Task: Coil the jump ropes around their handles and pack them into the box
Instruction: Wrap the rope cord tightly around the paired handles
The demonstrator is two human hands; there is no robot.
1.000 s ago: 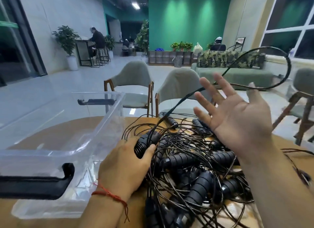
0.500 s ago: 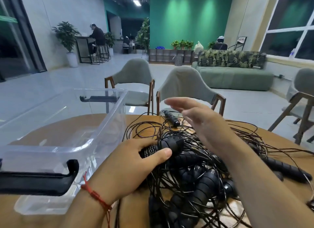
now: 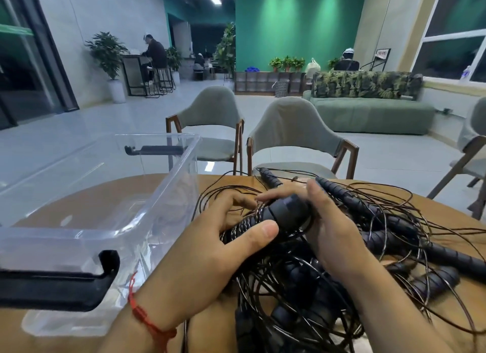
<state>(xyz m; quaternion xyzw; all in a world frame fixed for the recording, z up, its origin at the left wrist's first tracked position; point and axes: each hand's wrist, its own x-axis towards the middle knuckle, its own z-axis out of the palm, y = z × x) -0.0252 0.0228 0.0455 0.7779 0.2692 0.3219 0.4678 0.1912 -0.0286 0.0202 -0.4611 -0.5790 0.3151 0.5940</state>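
A tangled heap of black jump ropes (image 3: 355,268) with ribbed handles lies on the round wooden table (image 3: 147,189). My left hand (image 3: 210,258) grips a black handle (image 3: 278,213) partly wound with cord, thumb across its near side. My right hand (image 3: 326,226) curls round the handle's far end, fingers over the top. The clear plastic box (image 3: 147,202) with black clip handles stands at the left, with nothing visible inside it.
Two grey chairs (image 3: 294,131) stand beyond the table's far edge, another chair (image 3: 468,158) at the right. A loose handle (image 3: 269,177) lies near the far edge. Thin cords spread toward the right edge of the table.
My right hand came down from the air, where a cord loop swung, and now holds the handle's end. My left hand has lifted and turned the handle toward it.
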